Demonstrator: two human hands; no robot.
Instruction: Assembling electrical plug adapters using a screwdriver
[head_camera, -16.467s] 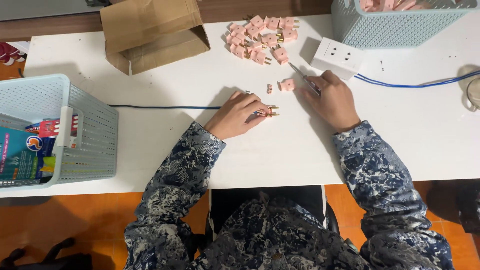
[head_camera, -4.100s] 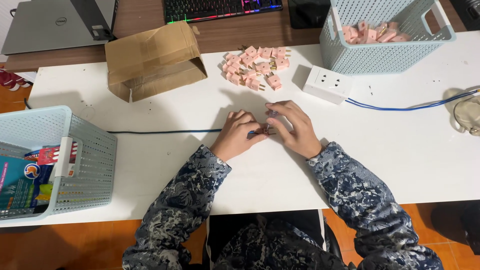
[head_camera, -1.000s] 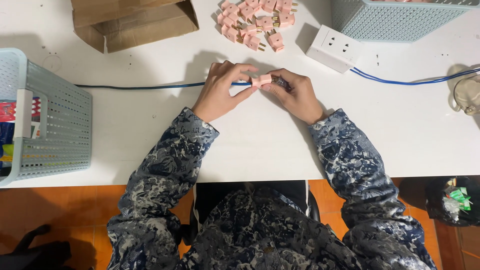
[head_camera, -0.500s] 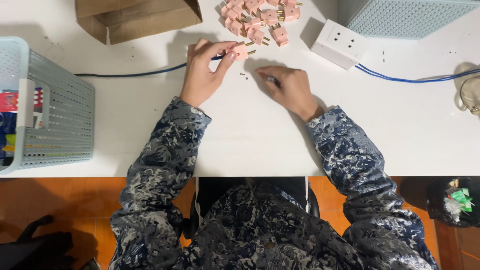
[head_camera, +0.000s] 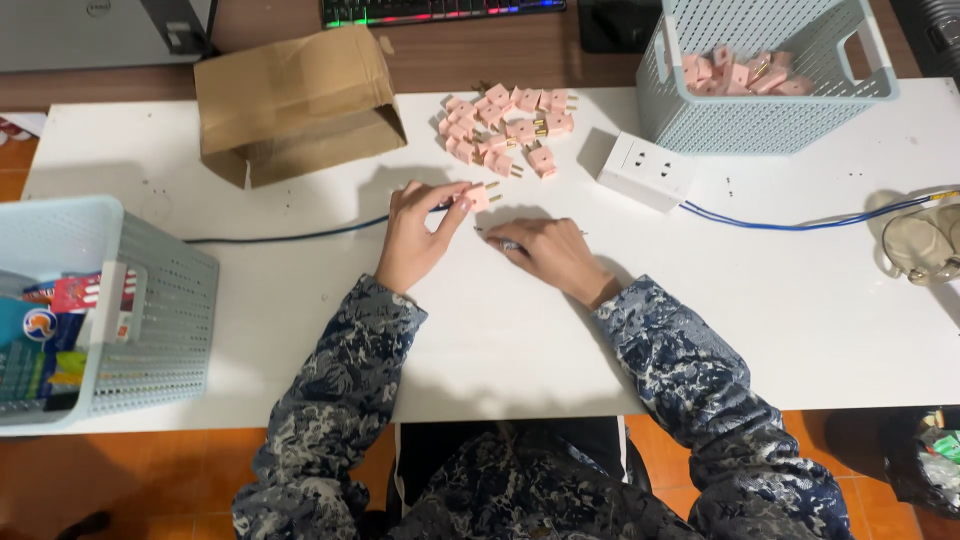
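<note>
The fingers (head_camera: 450, 200) of the left hand (head_camera: 415, 235) are pinched shut on a small pink plastic plug adapter with brass prongs (head_camera: 480, 195), which is held just above the white table (head_camera: 520, 330), prongs turned to the right. The right hand (head_camera: 545, 255) is laid palm down on the table just beside it, its fingers curled over something thin and dark; what it is cannot be told.

Largest first, the table is flanked by a pale blue perforated plastic basket on the left (head_camera: 150, 310), holding coloured packets, and a second pale blue basket at the far right (head_camera: 760, 105), in which more pink adapters are seen. A brown cardboard bag lying on its side (head_camera: 295, 105) is set at the far edge. A white rectangular socket block (head_camera: 645, 170) with a blue cable (head_camera: 800, 220) is placed near the right hand, and a loose pile of pink adapters (head_camera: 505, 125) lies between bag and basket. A thin dark cable (head_camera: 290, 235) is run toward the left hand.

The adapter is judged best gripped by its body, so that the prongs are left free and unbent. Open room is found in the near middle of the table; the far edge is crowded, and the pile could easily be scattered by a sleeve.
</note>
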